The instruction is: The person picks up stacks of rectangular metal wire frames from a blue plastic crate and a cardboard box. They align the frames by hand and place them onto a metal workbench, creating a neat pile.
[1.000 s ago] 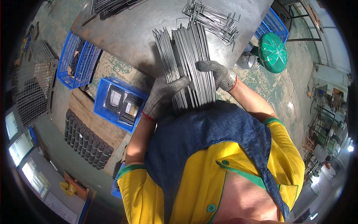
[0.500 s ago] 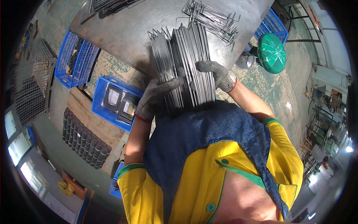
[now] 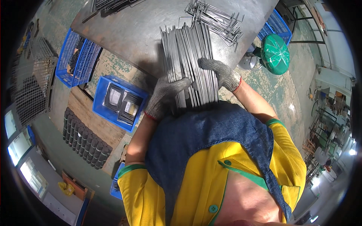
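- Your left hand, half closed, holds the wire bundle from left
- Your right hand, also half closed, from right
- Bent wires lie on the counter

Bright centre, black fisheye rim

head | fisheye from above, facing down | close over apron | table toward upper edge (rim curved)

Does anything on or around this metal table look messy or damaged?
The bent wire pile on the table's right lies jumbled, ends pointing different ways, unlike the near-parallel wires between left hand and right hand. Paint on the green floor looks patchy, possibly worn.
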### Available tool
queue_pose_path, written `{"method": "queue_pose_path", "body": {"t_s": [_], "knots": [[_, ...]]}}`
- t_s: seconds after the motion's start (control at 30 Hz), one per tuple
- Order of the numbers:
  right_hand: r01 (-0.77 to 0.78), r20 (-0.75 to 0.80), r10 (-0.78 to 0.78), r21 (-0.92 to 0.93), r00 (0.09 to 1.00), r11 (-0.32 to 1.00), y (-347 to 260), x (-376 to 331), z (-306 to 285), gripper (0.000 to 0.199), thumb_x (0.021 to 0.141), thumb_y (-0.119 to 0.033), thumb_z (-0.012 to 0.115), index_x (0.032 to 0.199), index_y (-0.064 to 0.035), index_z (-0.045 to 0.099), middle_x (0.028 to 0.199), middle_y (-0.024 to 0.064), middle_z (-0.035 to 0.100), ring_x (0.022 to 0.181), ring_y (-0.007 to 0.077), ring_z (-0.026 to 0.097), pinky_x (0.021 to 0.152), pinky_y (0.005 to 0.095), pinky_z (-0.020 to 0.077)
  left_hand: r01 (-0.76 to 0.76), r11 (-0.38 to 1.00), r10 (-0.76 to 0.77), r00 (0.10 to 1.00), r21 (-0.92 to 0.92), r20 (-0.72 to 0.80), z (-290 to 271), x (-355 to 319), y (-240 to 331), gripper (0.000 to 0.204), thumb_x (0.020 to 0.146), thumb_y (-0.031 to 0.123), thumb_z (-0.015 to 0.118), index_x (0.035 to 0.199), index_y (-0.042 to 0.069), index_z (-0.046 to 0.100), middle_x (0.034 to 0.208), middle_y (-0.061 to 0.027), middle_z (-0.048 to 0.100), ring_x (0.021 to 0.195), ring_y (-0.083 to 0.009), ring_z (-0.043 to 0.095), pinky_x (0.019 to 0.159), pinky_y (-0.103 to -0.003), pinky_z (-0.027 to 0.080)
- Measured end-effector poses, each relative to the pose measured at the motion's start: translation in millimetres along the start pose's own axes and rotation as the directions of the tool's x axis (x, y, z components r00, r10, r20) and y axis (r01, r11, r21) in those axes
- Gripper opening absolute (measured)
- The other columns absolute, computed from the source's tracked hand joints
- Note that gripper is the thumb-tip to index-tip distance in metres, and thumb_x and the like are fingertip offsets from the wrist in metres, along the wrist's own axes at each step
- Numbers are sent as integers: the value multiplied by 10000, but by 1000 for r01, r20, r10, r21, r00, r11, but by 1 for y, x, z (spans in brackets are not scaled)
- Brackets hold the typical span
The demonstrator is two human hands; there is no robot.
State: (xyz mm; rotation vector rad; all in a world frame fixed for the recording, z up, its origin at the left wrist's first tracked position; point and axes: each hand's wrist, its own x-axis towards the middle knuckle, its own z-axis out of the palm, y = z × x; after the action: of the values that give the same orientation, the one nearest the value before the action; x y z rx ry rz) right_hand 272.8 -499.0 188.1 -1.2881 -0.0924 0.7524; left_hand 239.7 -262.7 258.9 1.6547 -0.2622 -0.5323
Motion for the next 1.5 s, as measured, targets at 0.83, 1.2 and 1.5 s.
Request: {"method": "queue_pose_path", "body": {"t_s": [0.83,1.2,1.5], "knots": [[39,-78,27,739,997,673,-46,-3,50,522,896,-358,441,1259,15,402,1182,185,519,1011,267,570,865,384,489,298,730,-306,947,-615,95,-4,-10,-8,277,814,209,608,1017,22,588,895,-36,619,823,-108,572,732,-257,472],[-72,89,6,763,996,642,-54,-1,55,598,870,-391,480,1255,56,380,1193,228,500,1024,325,558,857,430,487,115,982,-138,978,-150,-153,0,-6,-2,308,791,233,630,1013,21,613,874,-33,636,777,-108,579,703,-252,465],[-31,13,32,749,999,662,-51,0,57,624,856,-413,480,1249,63,387,1172,219,518,949,299,595,818,393,508,244,771,-335,941,-588,-49,-5,-14,19,331,791,220,624,1059,28,593,894,-30,613,807,-98,556,726,-244,448]]}}
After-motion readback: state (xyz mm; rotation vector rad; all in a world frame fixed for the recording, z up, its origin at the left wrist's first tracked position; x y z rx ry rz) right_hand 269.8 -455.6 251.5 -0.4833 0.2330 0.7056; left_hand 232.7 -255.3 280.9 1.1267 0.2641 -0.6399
